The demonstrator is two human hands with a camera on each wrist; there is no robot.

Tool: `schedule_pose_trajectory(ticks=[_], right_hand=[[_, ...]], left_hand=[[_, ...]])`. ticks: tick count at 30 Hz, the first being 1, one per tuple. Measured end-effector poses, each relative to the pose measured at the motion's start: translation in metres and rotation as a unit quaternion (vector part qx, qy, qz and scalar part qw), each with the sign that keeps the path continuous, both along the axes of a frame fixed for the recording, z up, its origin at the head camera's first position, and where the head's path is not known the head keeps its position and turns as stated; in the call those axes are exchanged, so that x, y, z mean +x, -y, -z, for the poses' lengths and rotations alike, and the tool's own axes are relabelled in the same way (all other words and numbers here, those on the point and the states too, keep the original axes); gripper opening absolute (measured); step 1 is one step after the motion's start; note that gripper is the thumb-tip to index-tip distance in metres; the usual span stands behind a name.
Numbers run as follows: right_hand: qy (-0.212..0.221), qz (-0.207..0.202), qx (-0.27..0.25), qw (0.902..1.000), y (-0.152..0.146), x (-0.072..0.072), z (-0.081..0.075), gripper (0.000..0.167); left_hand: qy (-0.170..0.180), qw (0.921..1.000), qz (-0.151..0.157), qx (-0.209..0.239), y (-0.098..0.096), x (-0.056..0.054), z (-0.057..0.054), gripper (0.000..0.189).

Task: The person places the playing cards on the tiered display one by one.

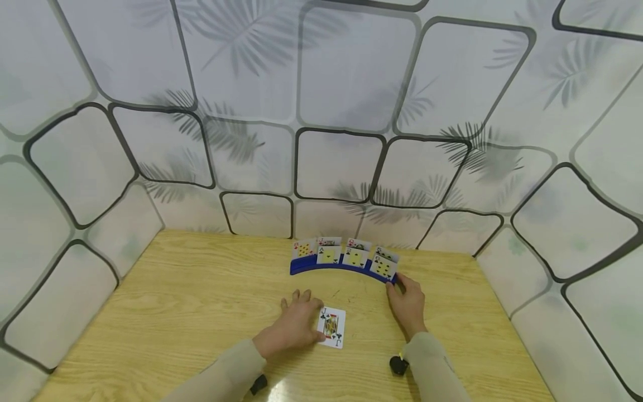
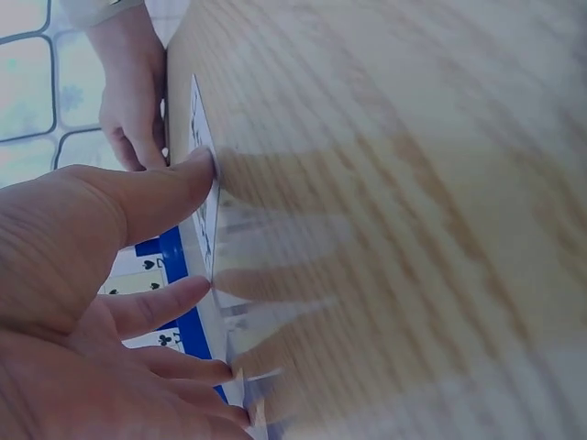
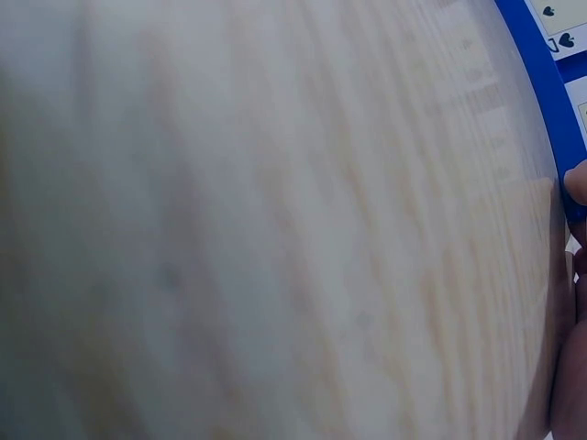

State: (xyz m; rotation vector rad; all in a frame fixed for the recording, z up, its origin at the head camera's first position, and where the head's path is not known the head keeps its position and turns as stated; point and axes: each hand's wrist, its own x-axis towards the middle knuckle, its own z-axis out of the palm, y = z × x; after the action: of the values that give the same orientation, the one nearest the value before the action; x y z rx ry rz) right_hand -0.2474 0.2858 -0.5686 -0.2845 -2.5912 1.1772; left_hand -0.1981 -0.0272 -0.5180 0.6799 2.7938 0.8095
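A jack of clubs playing card lies face up on the wooden table. My left hand is at its left side, fingers spread, with the thumb and index fingertips touching its edge; the left wrist view shows this card edge-on under the thumb. Beyond it stands a curved blue card holder with several cards upright in two rows. My right hand grips the holder's right end between thumb and fingers. In the right wrist view, the thumb lies against the blue holder, and most of the hand is out of frame.
The light wooden table reaches back to a pale wall with a stone-and-leaf pattern, and side walls close it in. A small black device sits at the right wrist, another at the left.
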Motion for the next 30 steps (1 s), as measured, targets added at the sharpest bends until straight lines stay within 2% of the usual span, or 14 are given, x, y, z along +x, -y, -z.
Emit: schedule_pose_trajectory(ticks=[6, 13, 18, 25, 30], right_hand=[[0.001, 0.005, -0.001, 1.0000, 0.001, 0.000, -0.001, 0.050], [-0.004, 0.010, -0.004, 0.9999, 0.001, 0.001, 0.000, 0.050], [-0.005, 0.004, 0.000, 1.0000, 0.000, 0.000, 0.001, 0.050], [-0.003, 0.000, 0.002, 1.0000, 0.000, 0.000, 0.000, 0.050], [-0.003, 0.001, 0.005, 1.0000, 0.001, -0.001, 0.000, 0.050]], left_hand=[[0.012, 0.9999, 0.001, 0.010, 0.000, 0.000, -0.002, 0.071], [-0.007, 0.9997, 0.000, 0.022, -0.001, -0.005, 0.013, 0.073], [-0.006, 0.9997, 0.002, 0.022, 0.000, -0.004, 0.009, 0.071], [0.013, 0.9998, -0.009, 0.008, -0.003, 0.001, -0.004, 0.070], [0.018, 0.9996, -0.016, 0.013, -0.004, 0.000, -0.001, 0.067]])
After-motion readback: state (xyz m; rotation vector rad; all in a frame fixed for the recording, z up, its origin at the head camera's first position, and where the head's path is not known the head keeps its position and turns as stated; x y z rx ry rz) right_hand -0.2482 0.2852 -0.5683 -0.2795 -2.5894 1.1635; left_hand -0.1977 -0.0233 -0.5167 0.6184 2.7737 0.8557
